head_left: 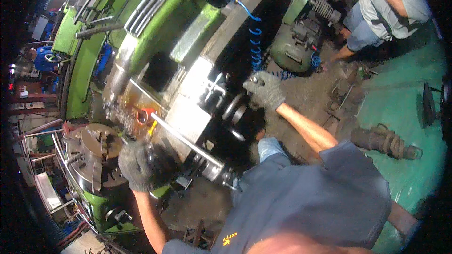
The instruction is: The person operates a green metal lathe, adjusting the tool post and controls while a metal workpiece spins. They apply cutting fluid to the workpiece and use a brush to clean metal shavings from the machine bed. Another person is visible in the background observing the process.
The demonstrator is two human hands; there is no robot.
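Observation:
My left hand point(137, 165), in a dark grey knitted glove, is beside the round metal chuck point(77, 153) of a green lathe. Its fingers are lost in shadow and blur, so I cannot tell what they hold. Just beyond it are a yellow stick-like piece point(152, 128) and an orange-red ring point(145, 115), near a heap of metal shavings point(123, 121). My right hand point(267, 91), gloved in grey, is closed round a short metal handle point(254, 80), whose shiny end shows at the fist. Below that hand is a blurred handwheel point(235, 113).
A long steel bar point(186, 138) slants across the lathe carriage point(190, 108). A coiled blue air hose point(255, 49) hangs near a green compressor tank point(289, 54). Another person point(388, 14) is at the upper right. A dark cylindrical part point(383, 143) lies on the green floor.

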